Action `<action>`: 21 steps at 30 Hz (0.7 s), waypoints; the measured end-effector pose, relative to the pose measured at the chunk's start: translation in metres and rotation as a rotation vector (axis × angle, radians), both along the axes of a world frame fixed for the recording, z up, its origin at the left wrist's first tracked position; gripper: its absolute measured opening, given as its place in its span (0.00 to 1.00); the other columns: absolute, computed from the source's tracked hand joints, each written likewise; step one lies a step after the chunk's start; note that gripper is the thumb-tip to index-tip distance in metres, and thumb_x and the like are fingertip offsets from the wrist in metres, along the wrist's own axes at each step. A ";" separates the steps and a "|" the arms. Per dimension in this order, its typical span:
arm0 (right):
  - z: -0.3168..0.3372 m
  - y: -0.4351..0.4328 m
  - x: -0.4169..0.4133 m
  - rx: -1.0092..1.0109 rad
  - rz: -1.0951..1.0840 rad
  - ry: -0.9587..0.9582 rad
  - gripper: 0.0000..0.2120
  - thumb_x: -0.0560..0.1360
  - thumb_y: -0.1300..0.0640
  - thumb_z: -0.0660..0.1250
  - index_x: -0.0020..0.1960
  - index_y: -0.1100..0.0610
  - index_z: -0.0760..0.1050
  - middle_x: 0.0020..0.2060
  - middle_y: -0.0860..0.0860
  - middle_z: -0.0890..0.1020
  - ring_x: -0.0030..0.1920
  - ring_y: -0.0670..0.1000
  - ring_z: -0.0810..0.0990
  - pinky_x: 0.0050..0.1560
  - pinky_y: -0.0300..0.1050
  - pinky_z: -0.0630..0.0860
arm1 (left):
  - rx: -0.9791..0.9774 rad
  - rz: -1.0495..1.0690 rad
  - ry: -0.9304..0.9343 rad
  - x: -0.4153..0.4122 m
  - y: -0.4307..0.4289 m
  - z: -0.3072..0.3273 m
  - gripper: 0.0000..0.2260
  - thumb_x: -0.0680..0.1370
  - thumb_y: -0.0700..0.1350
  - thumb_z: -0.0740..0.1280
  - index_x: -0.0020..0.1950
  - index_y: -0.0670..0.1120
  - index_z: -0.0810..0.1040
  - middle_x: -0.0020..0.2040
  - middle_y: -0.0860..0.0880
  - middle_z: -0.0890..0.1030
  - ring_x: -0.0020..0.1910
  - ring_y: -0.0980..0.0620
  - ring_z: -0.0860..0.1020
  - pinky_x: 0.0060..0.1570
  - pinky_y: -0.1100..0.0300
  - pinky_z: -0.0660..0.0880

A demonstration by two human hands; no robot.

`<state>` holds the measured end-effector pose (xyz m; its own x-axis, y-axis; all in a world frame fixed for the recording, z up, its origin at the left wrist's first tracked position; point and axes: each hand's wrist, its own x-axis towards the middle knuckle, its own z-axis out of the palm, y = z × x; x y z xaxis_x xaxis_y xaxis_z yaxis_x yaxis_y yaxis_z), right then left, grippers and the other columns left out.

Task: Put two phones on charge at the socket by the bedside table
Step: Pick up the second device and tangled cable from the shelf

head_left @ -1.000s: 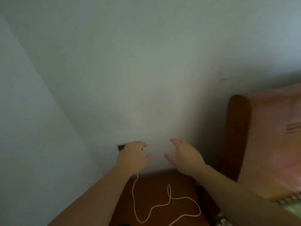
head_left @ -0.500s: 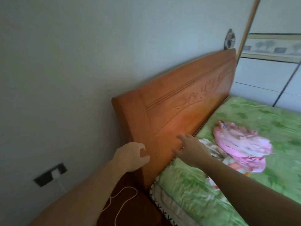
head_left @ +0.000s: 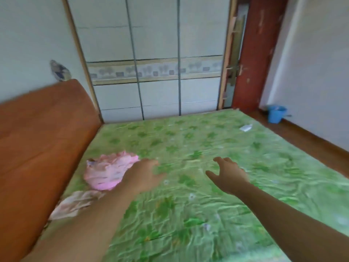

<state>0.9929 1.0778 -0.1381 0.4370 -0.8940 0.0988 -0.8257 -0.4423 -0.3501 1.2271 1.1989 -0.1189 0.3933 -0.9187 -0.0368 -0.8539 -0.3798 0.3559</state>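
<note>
Both hands are empty and held over the bed. The left hand (head_left: 143,175) has its fingers loosely spread and reaching forward, the palm turned down, nothing between the fingers; it hangs above the green sheet (head_left: 188,205) just beside a pink cloth bundle (head_left: 109,172). The right hand (head_left: 229,175) is also open, thumb spread away from the fingers, which curl slightly, and it holds nothing; whether either hand touches the sheet cannot be told because the picture is blurred. The pink bundle lies on the bed near the wooden headboard (head_left: 37,144), and a paler crumpled cloth (head_left: 73,204) lies nearer the camera, against the headboard. At the far side of the bed from the hands, near its edge, a small white flat thing (head_left: 246,127) lies on the sheet; it is too small and blurred to say whether it is a phone. No phone, cable or socket can be made out for certain. Beyond the bed stands a white wardrobe (head_left: 154,72), a red door (head_left: 258,53) beside it, and a blue bucket (head_left: 276,114) on the floor past the bed.
</note>
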 end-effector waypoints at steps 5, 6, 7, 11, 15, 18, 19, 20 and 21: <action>0.001 -0.061 -0.182 0.017 -0.316 0.010 0.31 0.75 0.38 0.61 0.73 0.49 0.63 0.68 0.53 0.72 0.65 0.56 0.74 0.61 0.51 0.74 | -0.054 -0.278 0.021 -0.156 -0.140 0.003 0.25 0.74 0.60 0.68 0.69 0.54 0.74 0.70 0.51 0.74 0.67 0.50 0.73 0.63 0.57 0.71; 0.000 -0.068 -0.214 0.025 -0.374 0.016 0.31 0.75 0.37 0.61 0.73 0.49 0.63 0.68 0.53 0.72 0.65 0.56 0.74 0.60 0.51 0.74 | -0.054 -0.334 0.023 -0.187 -0.163 0.003 0.25 0.74 0.60 0.68 0.69 0.53 0.74 0.70 0.51 0.74 0.67 0.50 0.73 0.63 0.57 0.70; 0.000 -0.074 -0.244 0.034 -0.429 0.020 0.31 0.74 0.37 0.61 0.73 0.50 0.64 0.68 0.53 0.73 0.65 0.56 0.74 0.60 0.51 0.74 | -0.062 -0.396 0.024 -0.216 -0.184 0.004 0.24 0.74 0.59 0.68 0.69 0.53 0.74 0.70 0.50 0.74 0.67 0.49 0.73 0.63 0.57 0.71; -0.003 -0.089 -0.339 0.045 -0.645 0.045 0.31 0.74 0.36 0.61 0.73 0.49 0.64 0.68 0.52 0.73 0.66 0.56 0.73 0.59 0.50 0.74 | -0.052 -0.635 0.046 -0.322 -0.253 0.002 0.24 0.74 0.60 0.67 0.68 0.54 0.74 0.70 0.50 0.74 0.66 0.48 0.73 0.64 0.53 0.71; -0.001 -0.104 -0.399 0.053 -0.791 0.062 0.31 0.75 0.36 0.60 0.73 0.49 0.64 0.69 0.51 0.72 0.66 0.55 0.72 0.62 0.52 0.73 | -0.041 -0.805 0.053 -0.399 -0.306 0.000 0.25 0.75 0.60 0.66 0.71 0.55 0.71 0.72 0.52 0.71 0.68 0.49 0.71 0.64 0.52 0.71; 0.006 -0.123 -0.434 0.046 -0.912 0.073 0.30 0.75 0.37 0.60 0.73 0.49 0.64 0.67 0.52 0.73 0.64 0.56 0.73 0.60 0.52 0.73 | -0.036 -0.916 0.037 -0.444 -0.349 -0.001 0.25 0.76 0.60 0.65 0.72 0.55 0.70 0.73 0.51 0.69 0.68 0.49 0.71 0.64 0.51 0.71; 0.009 -0.129 -0.444 0.041 -0.946 0.071 0.30 0.75 0.37 0.60 0.72 0.49 0.65 0.66 0.52 0.73 0.63 0.56 0.74 0.60 0.52 0.73 | -0.032 -0.946 0.034 -0.457 -0.363 0.000 0.26 0.76 0.61 0.65 0.72 0.55 0.70 0.73 0.51 0.69 0.68 0.49 0.71 0.64 0.51 0.71; 0.012 -0.136 -0.453 0.036 -0.974 0.070 0.30 0.75 0.37 0.60 0.72 0.50 0.65 0.66 0.52 0.73 0.63 0.56 0.74 0.60 0.51 0.73 | -0.032 -0.969 0.036 -0.469 -0.376 0.001 0.25 0.76 0.61 0.64 0.72 0.55 0.69 0.73 0.52 0.69 0.68 0.49 0.71 0.64 0.52 0.71; 0.014 -0.143 -0.462 0.027 -0.996 0.069 0.30 0.75 0.37 0.60 0.72 0.50 0.65 0.66 0.52 0.73 0.63 0.55 0.74 0.60 0.52 0.73 | -0.032 -0.989 0.035 -0.482 -0.388 0.002 0.25 0.76 0.61 0.64 0.72 0.55 0.69 0.73 0.52 0.69 0.68 0.49 0.71 0.64 0.52 0.71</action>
